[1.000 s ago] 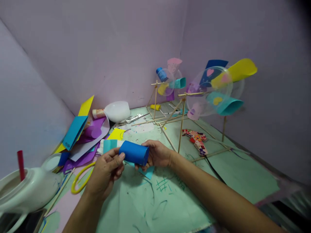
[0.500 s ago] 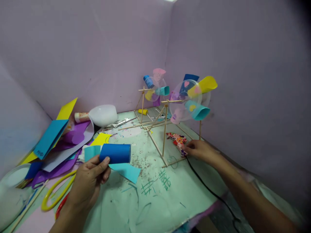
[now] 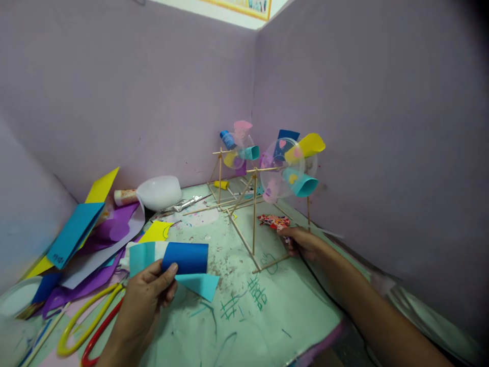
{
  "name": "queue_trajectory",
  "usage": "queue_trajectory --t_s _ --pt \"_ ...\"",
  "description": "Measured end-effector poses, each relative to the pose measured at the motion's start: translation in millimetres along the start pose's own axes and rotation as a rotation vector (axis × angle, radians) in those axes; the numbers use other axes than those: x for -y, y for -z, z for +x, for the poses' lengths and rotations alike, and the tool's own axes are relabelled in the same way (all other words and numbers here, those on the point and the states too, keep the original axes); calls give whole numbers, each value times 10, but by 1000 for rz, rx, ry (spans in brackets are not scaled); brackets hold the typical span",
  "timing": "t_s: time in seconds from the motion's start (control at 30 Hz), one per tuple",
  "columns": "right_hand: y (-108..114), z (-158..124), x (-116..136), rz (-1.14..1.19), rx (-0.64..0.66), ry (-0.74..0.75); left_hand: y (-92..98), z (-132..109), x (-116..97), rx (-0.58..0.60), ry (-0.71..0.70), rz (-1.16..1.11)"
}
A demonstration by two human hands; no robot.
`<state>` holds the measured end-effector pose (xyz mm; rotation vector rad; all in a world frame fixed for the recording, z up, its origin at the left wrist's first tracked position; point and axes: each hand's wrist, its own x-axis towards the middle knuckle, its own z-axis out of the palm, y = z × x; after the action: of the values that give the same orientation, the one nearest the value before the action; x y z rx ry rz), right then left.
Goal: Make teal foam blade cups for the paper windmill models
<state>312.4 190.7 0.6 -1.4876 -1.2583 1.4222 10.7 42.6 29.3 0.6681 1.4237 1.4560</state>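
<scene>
My left hand (image 3: 147, 298) pinches the end of a rolled blue paper tube (image 3: 186, 257), held just above the green table (image 3: 244, 321). My right hand (image 3: 303, 242) reaches out to the right, fingers closed round the handle of a patterned red glue gun (image 3: 274, 221) whose black cord (image 3: 317, 278) trails under my wrist. The gun lies by the foot of a stick frame (image 3: 253, 214) carrying a clear disc with coloured paper cups (image 3: 290, 165). A smaller wheel of the same kind (image 3: 237, 145) stands behind it.
Loose coloured paper sheets (image 3: 87, 229) pile at the left, with a teal scrap (image 3: 200, 285) under the tube. Yellow and red scissors (image 3: 89, 326) lie near my left wrist. A white bowl (image 3: 159, 192) and a glue stick (image 3: 125, 196) rest by the back wall. Lilac walls close in behind and right.
My right hand let go of the blue tube and moved right to the glue gun, closing on its handle. The left hand kept the tube. The view swung left and up.
</scene>
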Motion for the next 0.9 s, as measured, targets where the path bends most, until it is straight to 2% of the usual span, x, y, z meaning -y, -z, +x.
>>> queue_trajectory --t_s 0.1,0.27,0.4,0.47,0.5,0.53,0.63,0.73,0.8,0.87,0.9 --pt "-75 -52 -24 68 -41 -34 -6 2 6 9 -1 0" --pt "-98 -163 -74 150 -219 28 -1 3 26 6 -11 2" --pt "-31 -548 -213 220 -301 125 -3 -6 28 5 -2 -18" --pt "-28 -808 -319 268 -387 284 1 -11 13 -5 -10 -47" --pt "-42 -928 -368 267 -432 317 8 -12 0 -15 -20 -60" --pt "-66 -1031 -406 242 -404 310 18 -10 -17 -25 -33 -69" --pt "-214 -1205 -426 152 -141 268 79 2 -75 -55 -88 -53" --pt "-482 -1204 -296 97 145 251 177 5 -94 -109 -143 -14" --pt "-704 -1159 -170 67 346 281 241 -3 -70 -152 -129 -19" --pt "-914 -1104 -60 66 440 332 286 -11 -31 -187 -90 -40" --pt "-1000 -1072 -22 63 446 362 300 -12 -11 -199 -76 -49"
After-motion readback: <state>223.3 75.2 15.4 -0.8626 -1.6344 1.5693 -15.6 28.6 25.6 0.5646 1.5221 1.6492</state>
